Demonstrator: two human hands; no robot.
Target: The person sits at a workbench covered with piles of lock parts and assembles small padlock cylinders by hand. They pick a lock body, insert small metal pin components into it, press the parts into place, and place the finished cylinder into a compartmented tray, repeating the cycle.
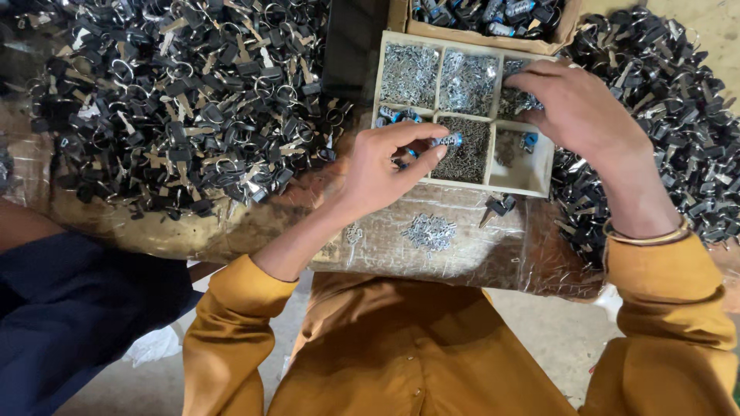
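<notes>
Left hand [378, 166] pinching a small blue-and-metal cylinder [448, 141] between thumb and fingertips just over the wooden tray [544, 166] with 6 compartments, right hand [574, 108] reaching fingers-down into the top-right compartment of tiny metal parts [518, 98], grip there hidden.

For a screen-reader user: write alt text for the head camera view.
A person in mustard sleeves pinches a small blue-capped metal cylinder in the left hand, while the right hand reaches into a top compartment of a divided wooden tray of tiny metal parts. Heaps of black keys on rings cover the table.
</notes>
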